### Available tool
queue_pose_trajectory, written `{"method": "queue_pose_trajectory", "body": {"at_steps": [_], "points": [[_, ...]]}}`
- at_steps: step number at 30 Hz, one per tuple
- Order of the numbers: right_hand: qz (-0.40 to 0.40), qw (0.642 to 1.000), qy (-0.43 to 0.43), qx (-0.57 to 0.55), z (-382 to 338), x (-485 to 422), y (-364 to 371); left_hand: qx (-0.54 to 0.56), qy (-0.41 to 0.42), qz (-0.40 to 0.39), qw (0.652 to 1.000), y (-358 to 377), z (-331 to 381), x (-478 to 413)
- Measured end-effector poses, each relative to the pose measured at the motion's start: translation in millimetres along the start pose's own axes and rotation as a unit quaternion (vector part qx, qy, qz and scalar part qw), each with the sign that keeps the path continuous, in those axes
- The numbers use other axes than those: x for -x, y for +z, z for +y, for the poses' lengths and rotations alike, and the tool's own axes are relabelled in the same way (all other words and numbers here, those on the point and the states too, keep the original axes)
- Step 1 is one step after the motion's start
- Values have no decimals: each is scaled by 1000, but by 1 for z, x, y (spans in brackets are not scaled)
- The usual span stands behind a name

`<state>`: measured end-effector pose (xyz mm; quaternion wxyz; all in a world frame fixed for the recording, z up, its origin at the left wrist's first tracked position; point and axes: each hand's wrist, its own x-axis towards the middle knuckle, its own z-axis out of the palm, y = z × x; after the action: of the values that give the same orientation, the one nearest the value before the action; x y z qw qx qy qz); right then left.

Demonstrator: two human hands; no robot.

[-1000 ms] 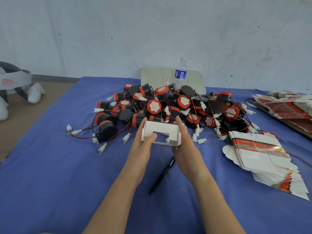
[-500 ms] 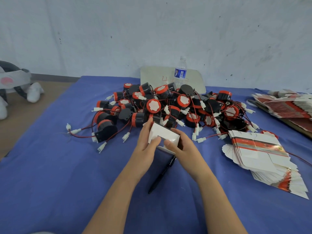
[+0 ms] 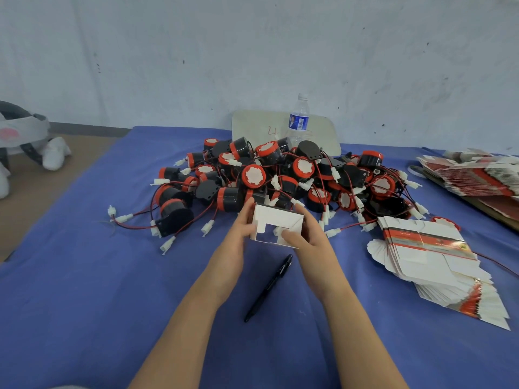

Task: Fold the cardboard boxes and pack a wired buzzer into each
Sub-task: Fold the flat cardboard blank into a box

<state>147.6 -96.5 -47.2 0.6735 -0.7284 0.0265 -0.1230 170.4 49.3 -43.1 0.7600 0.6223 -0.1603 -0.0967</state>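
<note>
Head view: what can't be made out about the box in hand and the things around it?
- Inside of the box: the head view cannot show whether anything is in it; its walls, the left hand and the right hand cover it.
- The far stack of flat boxes: cut off by the right edge.
- The water bottle label: text too small.

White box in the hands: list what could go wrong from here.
1. The white box is not yet closed and is gripped between the left hand and the right hand; a hard squeeze could crease a flap wrongly.
2. The buzzers lie in a pile with their red wires tangled; lifting one may drag others along.
3. The black pen lies just below the hands; a box set down there could tip.
</note>
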Motion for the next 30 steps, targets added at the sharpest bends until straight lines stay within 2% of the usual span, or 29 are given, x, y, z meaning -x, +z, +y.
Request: {"method": "queue_pose_trajectory", "body": {"at_steps": [4,9,16,22,27,30], "points": [[5,1000,-3,3,1,-1,-4,-66,1,-11,998,-4,-2,4],[-48,997,-3,52,-2,1,-4,-99,7,16,995,-10,-5,4],[-45,995,-24,85,-6,5,2,-131,-14,82,988,-11,-16,-1],[-49,988,-51,135,-1,5,8,-173,9,133,976,-11,-19,-2],[13,991,-48,125,5,1,6,-158,24,101,982,-6,-15,-2],[17,993,-51,102,5,1,5,-141,34,79,986,-6,-10,0]]}}
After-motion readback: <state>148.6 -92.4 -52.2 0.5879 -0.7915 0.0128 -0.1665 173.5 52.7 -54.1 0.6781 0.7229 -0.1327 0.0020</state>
